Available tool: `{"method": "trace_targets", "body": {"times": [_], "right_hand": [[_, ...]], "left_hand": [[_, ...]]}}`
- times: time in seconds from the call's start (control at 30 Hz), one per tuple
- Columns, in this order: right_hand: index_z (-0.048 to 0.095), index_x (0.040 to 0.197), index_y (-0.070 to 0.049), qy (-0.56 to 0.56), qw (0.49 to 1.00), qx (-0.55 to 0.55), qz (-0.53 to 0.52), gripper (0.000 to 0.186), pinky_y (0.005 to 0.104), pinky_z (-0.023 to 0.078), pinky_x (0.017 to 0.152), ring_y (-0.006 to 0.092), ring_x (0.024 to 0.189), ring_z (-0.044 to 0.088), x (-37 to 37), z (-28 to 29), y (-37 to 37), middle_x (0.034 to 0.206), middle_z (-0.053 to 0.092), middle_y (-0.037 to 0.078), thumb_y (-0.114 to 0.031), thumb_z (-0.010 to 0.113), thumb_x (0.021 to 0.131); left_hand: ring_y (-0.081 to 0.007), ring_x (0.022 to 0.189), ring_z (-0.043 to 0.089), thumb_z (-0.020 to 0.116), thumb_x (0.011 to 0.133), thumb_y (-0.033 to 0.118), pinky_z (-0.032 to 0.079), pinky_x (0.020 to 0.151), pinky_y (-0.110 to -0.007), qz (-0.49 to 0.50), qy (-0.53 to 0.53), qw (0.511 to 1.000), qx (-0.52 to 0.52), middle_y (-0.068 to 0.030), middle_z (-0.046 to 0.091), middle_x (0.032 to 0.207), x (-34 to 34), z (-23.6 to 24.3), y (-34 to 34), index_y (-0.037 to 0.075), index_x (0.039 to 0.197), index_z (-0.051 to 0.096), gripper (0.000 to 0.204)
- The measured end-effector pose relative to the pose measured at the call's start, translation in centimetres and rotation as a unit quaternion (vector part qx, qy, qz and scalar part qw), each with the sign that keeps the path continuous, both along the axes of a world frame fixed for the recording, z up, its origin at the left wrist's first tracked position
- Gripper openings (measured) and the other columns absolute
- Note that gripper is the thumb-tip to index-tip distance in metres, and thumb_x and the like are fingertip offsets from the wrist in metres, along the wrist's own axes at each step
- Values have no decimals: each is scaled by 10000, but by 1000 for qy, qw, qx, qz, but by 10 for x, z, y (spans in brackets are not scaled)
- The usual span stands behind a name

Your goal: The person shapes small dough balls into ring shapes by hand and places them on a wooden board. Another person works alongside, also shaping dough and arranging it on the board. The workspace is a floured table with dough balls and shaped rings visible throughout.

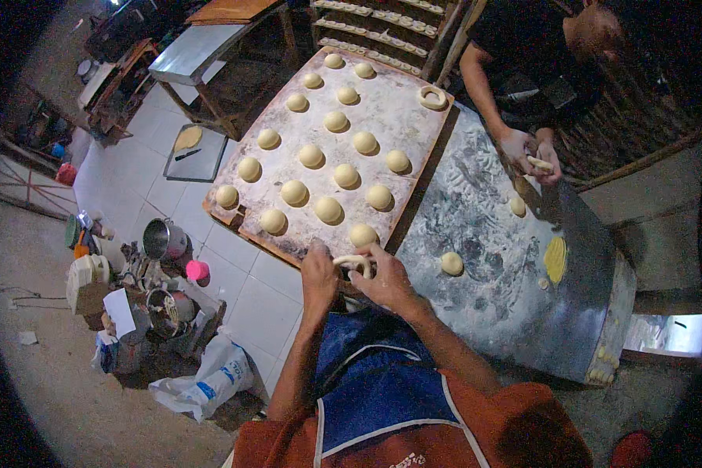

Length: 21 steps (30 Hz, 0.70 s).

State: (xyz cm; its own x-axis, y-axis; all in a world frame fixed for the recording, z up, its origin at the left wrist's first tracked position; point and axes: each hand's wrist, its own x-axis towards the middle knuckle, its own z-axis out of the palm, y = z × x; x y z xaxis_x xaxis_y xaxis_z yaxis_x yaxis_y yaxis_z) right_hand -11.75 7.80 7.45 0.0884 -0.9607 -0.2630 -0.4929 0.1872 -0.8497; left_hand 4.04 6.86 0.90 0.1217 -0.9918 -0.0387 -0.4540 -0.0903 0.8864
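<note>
Between my two hands, over the near edge of the floured wooden board (279, 117), is a ring of dough (353, 260). My left hand (318, 273) is closed at the ring's left side. The fingers of my right hand (386, 277) are curled through and around its right side. Just beyond my hands sits a round dough ball (363, 235), with another dough ball (328, 209) behind it. Several more balls stand spaced in loose rows across the board. At its far right corner lies a shaped dough ring (432, 97).
A co-worker's hands (530, 156) hold a dough piece over the floured metal table (476, 312) at right. On it lie a dough ball (452, 264) and a flat yellow piece (555, 260). Pots (164, 239) and a white sack (210, 378) stand on the floor at left. Behind is a rack (378, 35).
</note>
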Motion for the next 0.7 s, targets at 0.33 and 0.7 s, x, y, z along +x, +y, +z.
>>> {"method": "trace_targets", "body": {"times": [0.33, 0.7], "right_hand": [[472, 1277, 45, 225, 914, -278, 192, 483, 459, 414, 1007, 415, 1154, 504, -22, -44, -44, 1225, 535, 231, -52, 571, 814], [575, 1039, -43, -7, 988, -85, 128, 365, 408, 499, 829, 335, 957, 636, -60, -39, -51, 944, 652, 170, -202, 744, 758]], "left_hand": [[-358, 856, 553, 749, 777, 196, 457, 746, -451, -74, -156, 976, -136, -165, 583, 920, -3, -3, 5, 50, 938, 654, 238], [-457, 1078, 504, 607, 890, 199, 413, 924, -484, 4, -262, 948, -181, -307, 523, 1133, 3, -27, -54, -34, 1230, 514, 423]]}}
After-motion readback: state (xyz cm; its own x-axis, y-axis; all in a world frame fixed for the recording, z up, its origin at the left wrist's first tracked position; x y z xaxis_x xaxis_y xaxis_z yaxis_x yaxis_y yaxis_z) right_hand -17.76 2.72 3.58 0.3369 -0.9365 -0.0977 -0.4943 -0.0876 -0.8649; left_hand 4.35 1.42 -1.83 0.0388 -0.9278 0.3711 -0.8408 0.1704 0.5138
